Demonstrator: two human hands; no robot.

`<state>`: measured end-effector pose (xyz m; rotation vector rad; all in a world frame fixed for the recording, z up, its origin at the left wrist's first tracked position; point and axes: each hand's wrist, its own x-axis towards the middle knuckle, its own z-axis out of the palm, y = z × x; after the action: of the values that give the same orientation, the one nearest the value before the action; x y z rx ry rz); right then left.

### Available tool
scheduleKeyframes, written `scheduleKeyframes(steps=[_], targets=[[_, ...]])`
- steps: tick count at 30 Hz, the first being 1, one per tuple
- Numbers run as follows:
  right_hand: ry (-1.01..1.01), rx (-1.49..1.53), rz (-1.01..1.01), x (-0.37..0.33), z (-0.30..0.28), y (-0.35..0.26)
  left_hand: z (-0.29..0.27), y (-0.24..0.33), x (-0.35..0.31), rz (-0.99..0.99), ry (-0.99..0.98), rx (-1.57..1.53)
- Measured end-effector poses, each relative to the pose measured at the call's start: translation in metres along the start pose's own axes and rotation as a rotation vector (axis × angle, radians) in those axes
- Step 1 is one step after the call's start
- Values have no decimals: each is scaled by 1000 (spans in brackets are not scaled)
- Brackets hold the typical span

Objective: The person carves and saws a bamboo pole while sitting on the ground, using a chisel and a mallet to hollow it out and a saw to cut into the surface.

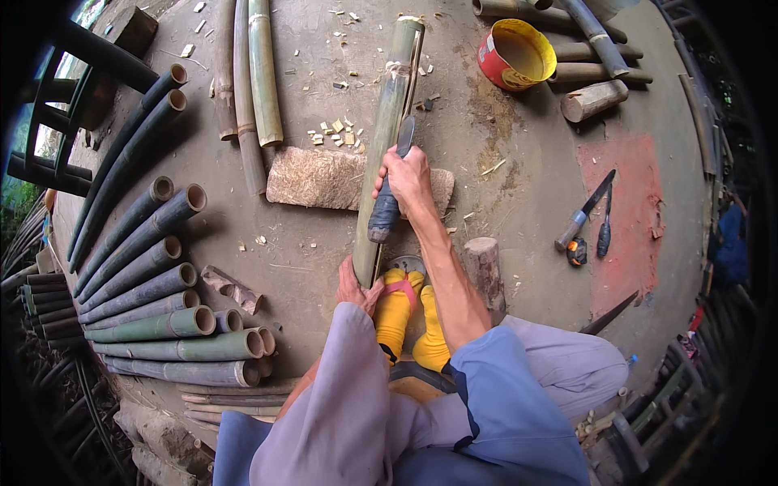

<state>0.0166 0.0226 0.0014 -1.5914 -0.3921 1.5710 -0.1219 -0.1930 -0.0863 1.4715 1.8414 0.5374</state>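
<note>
A greenish bamboo pole [388, 108] runs from near my feet to the top middle, with a long split along its right side. Midway it rests across a rough, pale wooden block [316, 176]. My left hand [357, 286] is wrapped round the pole's near end, its fingers partly hidden by my knee. In my right hand [405, 175] is a knife [385, 212], gripped by its dark wrapped handle. Its short blade points away from me, close beside the pole's right edge. My feet, in yellow socks [393, 317], are just below the near end.
Many cut bamboo poles [166, 283] lie at left, others [263, 73] beyond the block. A red-and-yellow bucket [515, 55] holds murky liquid, near logs [594, 101]. At right lie another knife [596, 198], a tape measure [577, 251] and a dark-handled tool [604, 235]. A stump [485, 279] stands by my right forearm.
</note>
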Motion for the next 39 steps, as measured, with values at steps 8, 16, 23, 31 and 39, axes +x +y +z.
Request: scheduleKeyframes(steps=[8,16,23,31,39], targets=[[-49,-20,-9,34,8,-51,-7,9,8,-74,-39,-25],[-118,-355,-61,55,-5,-70,-12,10,10,-56,-68,-26],[-86,-456,-118,24,-15,-61,-13,20,15,-123,-72,-114],[-3,-128,-92,-81,-95,17,-26,70,81,-163,-174,-304],[2,-103,-236,-105,-108,-18,-96,115,109,-64,-9,-645]])
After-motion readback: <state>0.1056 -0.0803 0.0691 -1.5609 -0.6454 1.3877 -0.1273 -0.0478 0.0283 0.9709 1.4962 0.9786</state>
